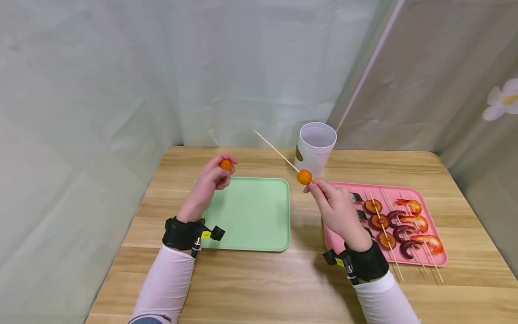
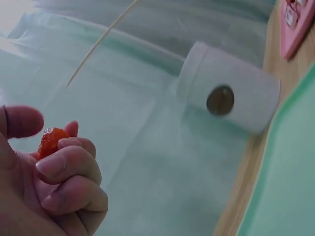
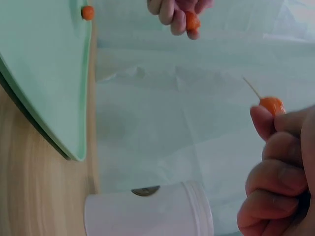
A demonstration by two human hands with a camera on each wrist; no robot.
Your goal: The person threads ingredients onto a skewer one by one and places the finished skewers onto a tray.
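Observation:
My left hand (image 1: 205,185) holds a small orange ball (image 1: 225,165) in its curled fingers, above the left back corner of the green tray (image 1: 255,216). In the left wrist view that ball (image 2: 51,141) shows wet and glossy. My right hand (image 1: 339,210) pinches a thin wooden skewer (image 1: 273,147) near its lower end, in front of the white cup. One orange ball (image 1: 304,177) is threaded on this skewer, close to my fingertips. The bare tip points up and to the left. A further orange ball (image 3: 87,13) lies on the green tray in the right wrist view.
A white cup (image 1: 313,157) stands at the back of the table. On the right, a pink tray (image 1: 439,258) bears skewers of shrimp (image 1: 430,243), tentacles (image 1: 406,233), round brown slices (image 1: 379,221) and dark silvery pieces (image 1: 356,198), partly behind my right hand. Curtains hang behind the wooden table (image 1: 259,288).

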